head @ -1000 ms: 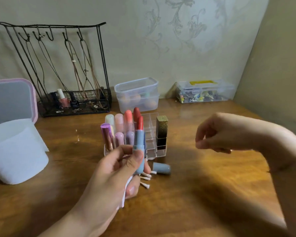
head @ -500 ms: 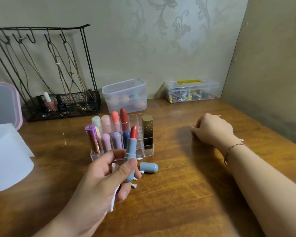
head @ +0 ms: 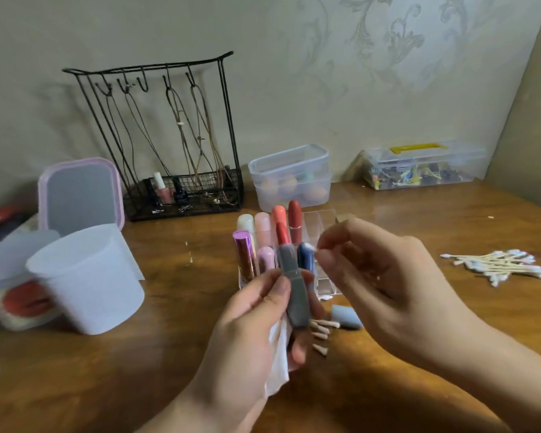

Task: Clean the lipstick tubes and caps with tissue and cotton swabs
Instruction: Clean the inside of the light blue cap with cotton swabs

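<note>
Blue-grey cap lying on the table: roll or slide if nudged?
The blue-grey cap lies on its side and looks round, so it would probably roll. It looks small and hollow, likely light. The used swab tips beside it might stop a roll that way.

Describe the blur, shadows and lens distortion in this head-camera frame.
Head view: motion blur smears the left hand, the blue-grey lipstick tube it grips and the right hand pinching a cotton swab; soft shadows fall on the table below the hands; wide-angle distortion tilts the wire jewelry rack.

A black wire jewellery stand (head: 169, 145) stands beside a lidded clear box (head: 291, 179).
</note>
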Motion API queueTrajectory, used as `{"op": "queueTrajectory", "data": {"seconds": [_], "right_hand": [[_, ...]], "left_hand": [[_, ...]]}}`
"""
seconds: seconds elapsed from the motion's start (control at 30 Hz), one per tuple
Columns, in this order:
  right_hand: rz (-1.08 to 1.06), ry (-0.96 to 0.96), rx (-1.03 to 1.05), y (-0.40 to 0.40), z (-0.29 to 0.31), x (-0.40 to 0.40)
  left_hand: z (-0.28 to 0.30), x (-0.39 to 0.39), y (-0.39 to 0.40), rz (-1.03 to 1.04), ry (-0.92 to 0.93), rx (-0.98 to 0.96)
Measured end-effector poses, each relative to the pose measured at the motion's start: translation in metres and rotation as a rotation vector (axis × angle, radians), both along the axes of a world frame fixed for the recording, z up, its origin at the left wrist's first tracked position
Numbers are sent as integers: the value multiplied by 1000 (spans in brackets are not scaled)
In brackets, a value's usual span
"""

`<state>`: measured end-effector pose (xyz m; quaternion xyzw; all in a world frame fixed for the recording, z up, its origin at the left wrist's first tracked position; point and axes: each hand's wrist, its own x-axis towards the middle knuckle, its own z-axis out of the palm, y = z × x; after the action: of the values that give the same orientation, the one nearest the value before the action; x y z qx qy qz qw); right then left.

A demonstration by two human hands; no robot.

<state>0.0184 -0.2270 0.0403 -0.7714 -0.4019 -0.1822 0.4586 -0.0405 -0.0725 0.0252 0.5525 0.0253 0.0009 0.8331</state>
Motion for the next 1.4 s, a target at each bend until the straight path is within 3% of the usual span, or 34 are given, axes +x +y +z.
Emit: {"op": "queueTrajectory", "data": {"seconds": [0.63, 0.8, 0.93, 1.03, 1.1, 1.2, 1.3, 1.4], "right_hand": [[-2, 33, 18, 4, -7, -3], [-98, -59, -57, 3, -2, -5], [-211, -76, 177, -1, 7, -3], [6, 144, 489, -1, 12, -4], [204, 240, 529, 1, 10, -6], [349, 291, 457, 7, 5, -11], [135, 90, 202, 10, -4, -10], [51, 95, 129, 8, -9, -5]], "left_hand": [[-3, -3, 3, -42, -144, 147], [-7, 0, 3, -24, -176, 162], [-5, 0, 5, -61, -130, -3], [-2, 1, 11, -106, -64, -120], [0, 3, 13, -123, -30, -217], [-3, 10, 16, -132, -8, -306], [-3, 15, 19, -101, 42, -239], [-2, 6, 20, -225, -12, -328]]}}
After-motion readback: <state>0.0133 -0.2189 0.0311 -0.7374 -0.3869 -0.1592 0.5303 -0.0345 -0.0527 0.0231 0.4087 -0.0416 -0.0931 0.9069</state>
